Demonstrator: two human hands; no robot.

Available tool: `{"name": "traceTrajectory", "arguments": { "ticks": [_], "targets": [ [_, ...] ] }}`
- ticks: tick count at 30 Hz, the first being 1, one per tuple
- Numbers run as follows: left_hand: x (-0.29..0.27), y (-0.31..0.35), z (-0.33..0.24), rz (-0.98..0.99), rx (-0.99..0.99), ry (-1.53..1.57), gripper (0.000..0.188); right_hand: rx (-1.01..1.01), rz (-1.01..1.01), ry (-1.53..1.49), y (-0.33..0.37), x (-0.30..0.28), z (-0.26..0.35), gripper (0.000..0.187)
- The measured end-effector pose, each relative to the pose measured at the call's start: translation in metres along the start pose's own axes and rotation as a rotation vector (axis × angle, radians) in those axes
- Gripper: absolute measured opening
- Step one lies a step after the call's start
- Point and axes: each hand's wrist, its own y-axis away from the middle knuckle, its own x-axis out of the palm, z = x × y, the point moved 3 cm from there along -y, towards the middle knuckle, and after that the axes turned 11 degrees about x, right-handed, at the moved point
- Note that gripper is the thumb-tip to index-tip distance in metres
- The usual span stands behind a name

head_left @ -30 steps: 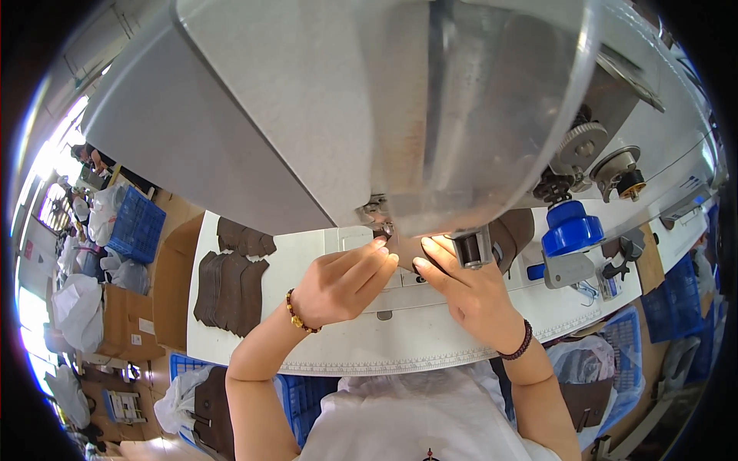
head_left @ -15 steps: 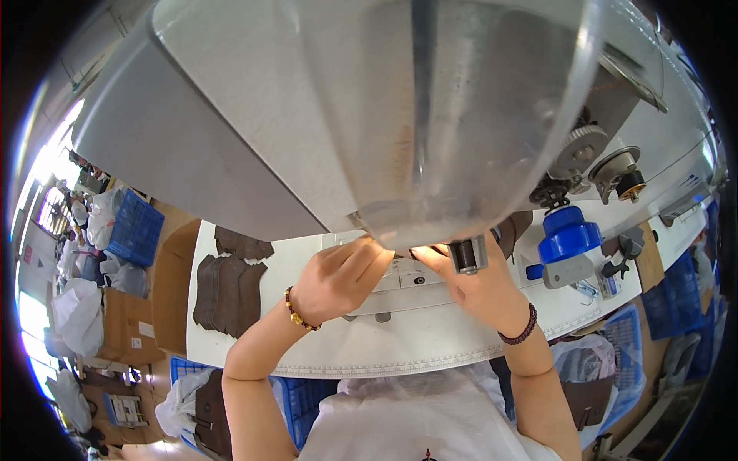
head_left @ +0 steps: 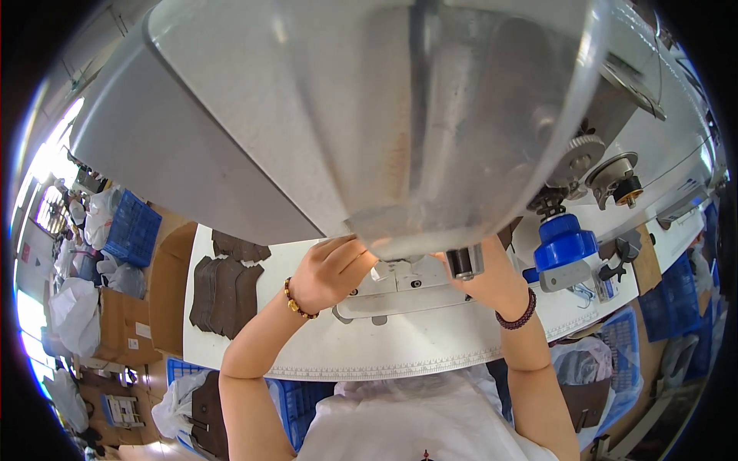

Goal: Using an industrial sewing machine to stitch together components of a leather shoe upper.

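My left hand [head_left: 332, 270] is at the left of the sewing machine's [head_left: 231, 115] sewing area, fingers bent and pressed together. Its fingertips go out of sight at the edge of the clear plastic guard [head_left: 461, 192], so what they pinch, if anything, cannot be made out. On the other side, my right hand [head_left: 498, 280] reaches behind a black-and-metal cylinder [head_left: 464, 263], which with the guard covers most of its fingers. Between the hands a bare metal plate [head_left: 400, 283] shows. A dark brown piece [head_left: 509, 230] is partly visible just beyond my right hand.
Stacked dark brown pieces [head_left: 223, 296] lie on the left of the white table [head_left: 384, 349]. A blue knob [head_left: 565, 242] and metal thread-tension parts [head_left: 615, 180] stick out at the right. Blue crates [head_left: 132, 230] and a cardboard box [head_left: 127, 323] stand around the table.
My hands have drawn apart, left hand slightly left and right hand slightly right. The bright light at my fingertips is gone, and more of the metal plate shows.
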Motion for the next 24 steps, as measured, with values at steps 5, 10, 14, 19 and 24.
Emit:
{"name": "traceTrajectory", "arguments": {
  "ticks": [5, 10, 14, 19, 24],
  "targets": [
    [0.0, 0.001, 0.001, 0.014, -0.057, -0.021, 0.023, 0.31, 0.167, -0.345, -0.011, -0.005, 0.004, 0.03],
    [0.006, 0.008, 0.008, 0.047, -0.109, -0.046, 0.022, -0.004, -0.08, -0.154, -0.02, -0.008, 0.003, 0.011],
    [0.005, 0.007, 0.009, 0.086, -0.113, -0.051, 0.023, -0.088, -0.073, -0.026, -0.02, -0.005, -0.002, 0.013],
    [0.004, 0.003, 0.004, -0.044, -0.032, -0.044, 0.022, 0.107, 0.163, -0.024, -0.009, 0.007, -0.011, 0.032],
    [0.001, 0.004, -0.005, -0.094, -0.275, 0.001, 0.018, 0.008, 0.054, 0.008, -0.001, 0.007, 0.005, 0.035]
  ]
}}
